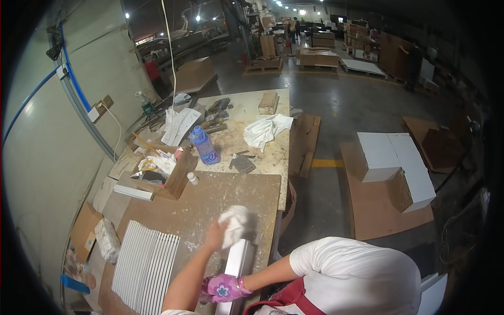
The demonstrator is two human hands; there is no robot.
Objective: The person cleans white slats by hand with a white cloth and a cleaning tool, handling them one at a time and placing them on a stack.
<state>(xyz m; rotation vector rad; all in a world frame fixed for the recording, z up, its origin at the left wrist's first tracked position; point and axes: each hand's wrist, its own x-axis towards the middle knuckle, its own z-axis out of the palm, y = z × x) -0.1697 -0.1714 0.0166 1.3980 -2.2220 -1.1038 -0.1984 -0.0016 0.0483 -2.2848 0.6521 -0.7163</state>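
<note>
"Slippage would worry me most, seen from the head view. What's being held?"

"A white bar, lying lengthwise on the brown board, near its right edge. If the gloved grip slackened while the cloth pressed sideways, I'd expect that bar to skid, perhaps off the bench."

"And the pale specks on the board?"

"Could be grit. Caught under the cloth or the bar, it might scuff that white face. The stacked white strips lie right beside the left forearm, too; a careless elbow could knock them askew."

"How are the hands set?"

"The bare left hand reaches forward from the lower edge, fingers bunched into the cloth, just beyond the bar's far end. The pink-gloved right hand comes across from the right, elbow bent, wrapped narrowly over the bar's nearer part."

"So the forearms nearly cross?"

"Close to it. The right wrist sits low, the left hand is farther out. How hard either one squeezes, I can't tell from here."
</note>
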